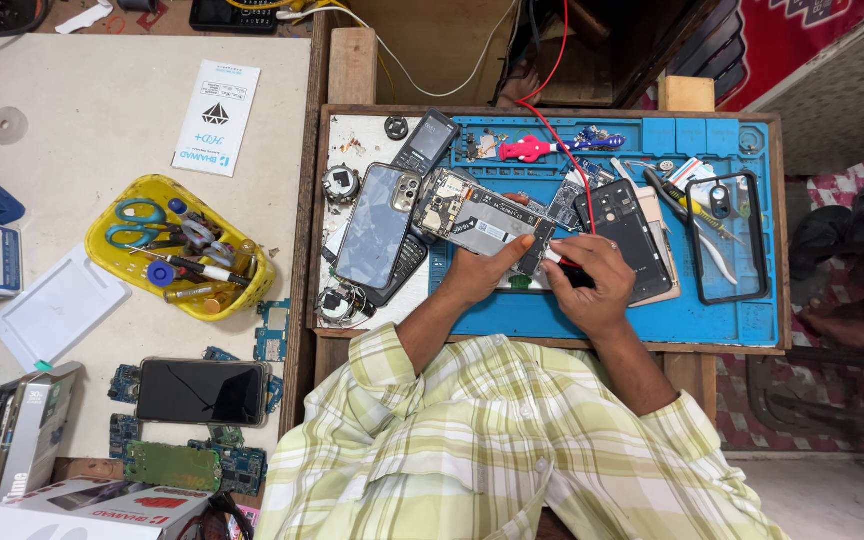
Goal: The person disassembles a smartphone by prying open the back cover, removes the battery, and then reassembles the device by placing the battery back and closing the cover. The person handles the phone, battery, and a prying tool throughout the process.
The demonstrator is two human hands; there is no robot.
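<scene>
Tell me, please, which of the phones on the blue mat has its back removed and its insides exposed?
The opened phone lying diagonally under the left hand, with circuit boards showing. The grey phone to its left keeps its back cover on.
</scene>
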